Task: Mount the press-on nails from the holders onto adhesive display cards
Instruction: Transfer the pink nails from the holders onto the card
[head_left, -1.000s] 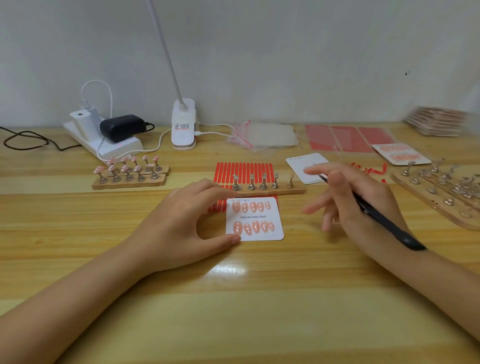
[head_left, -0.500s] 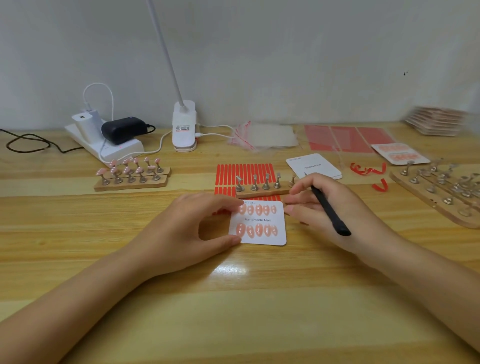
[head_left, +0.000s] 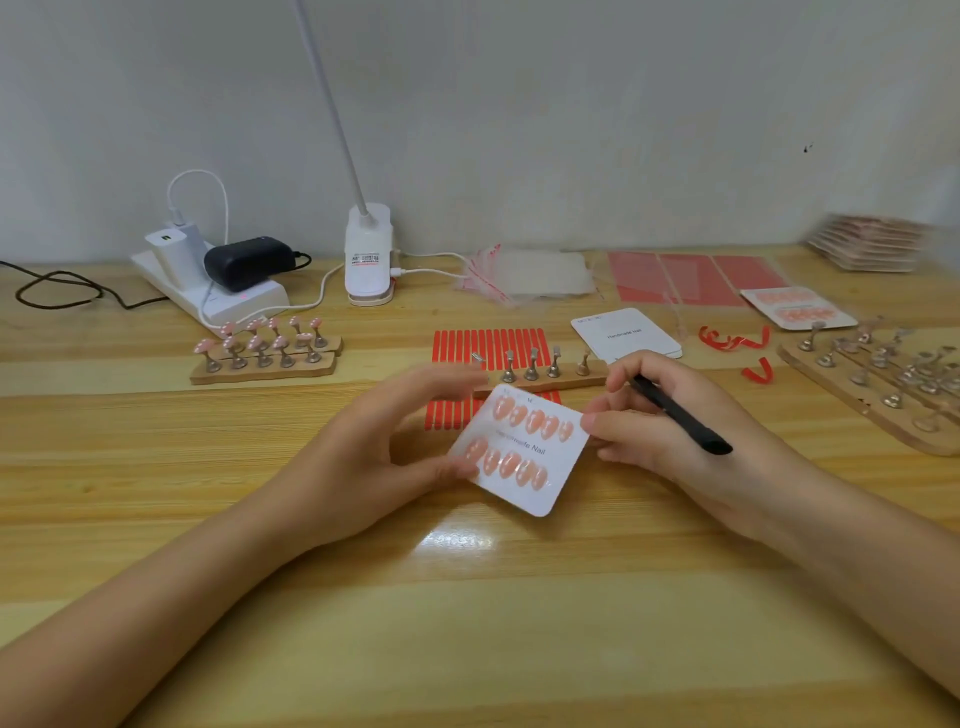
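A white display card (head_left: 522, 451) with two rows of pink nails is lifted and turned at an angle between both hands. My left hand (head_left: 379, 452) pinches its left edge with thumb and fingers. My right hand (head_left: 670, 436) touches its right edge while holding a black pen (head_left: 680, 415). Behind the card stands a wooden holder (head_left: 540, 376) with bare metal stands. To the left, another holder (head_left: 265, 353) carries several pink nails. A blank card stack (head_left: 626, 335) lies behind my right hand.
Red adhesive strips (head_left: 488, 345) lie under the middle holder. A power strip (head_left: 218, 296) with chargers and a lamp base (head_left: 368, 254) stand at the back. Bags (head_left: 530, 275), red sheets (head_left: 685, 278), a finished card (head_left: 797, 306) and empty holders (head_left: 883, 384) fill the right side.
The card has come off the table and rotated clockwise. My right hand, which was hovering at the right, moved in and took the card's right edge.
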